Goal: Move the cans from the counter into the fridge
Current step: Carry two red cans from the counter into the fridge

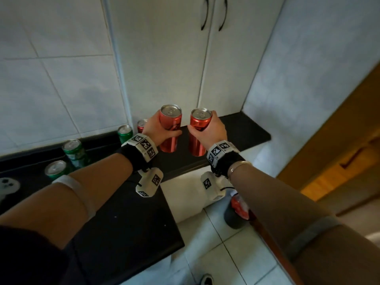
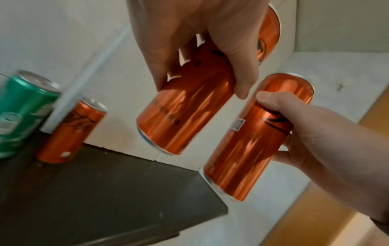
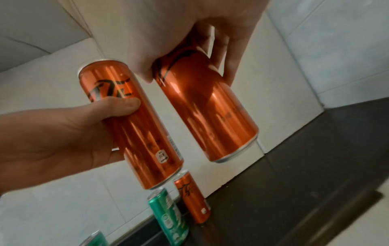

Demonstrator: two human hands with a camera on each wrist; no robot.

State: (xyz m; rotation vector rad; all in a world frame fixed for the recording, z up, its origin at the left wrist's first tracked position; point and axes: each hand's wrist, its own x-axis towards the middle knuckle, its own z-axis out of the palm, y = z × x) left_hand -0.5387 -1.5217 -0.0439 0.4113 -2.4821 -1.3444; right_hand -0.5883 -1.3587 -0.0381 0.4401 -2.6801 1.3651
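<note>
Two tall red cans were held upright and lifted clear of the black desk (image 1: 242,130) at the middle of the head frame, side by side and not touching. The left can (image 1: 169,128) sat in the left hand (image 1: 155,128), fingers and thumb curled round its body; the right can (image 1: 198,134) sat in the same kind of grip in the right hand (image 1: 213,128). A third red can (image 1: 141,125) stood on the desk just behind the left hand, against the white tiled wall (image 1: 51,79). Three green cans (image 1: 75,153) stood in a row toward the lower left of the frame, all on the desk. White cupboard doors (image 1: 164,58) with dark handles filled the upper middle. At lower right, a tiled floor (image 1: 216,254) showed below the desk edge.
</note>
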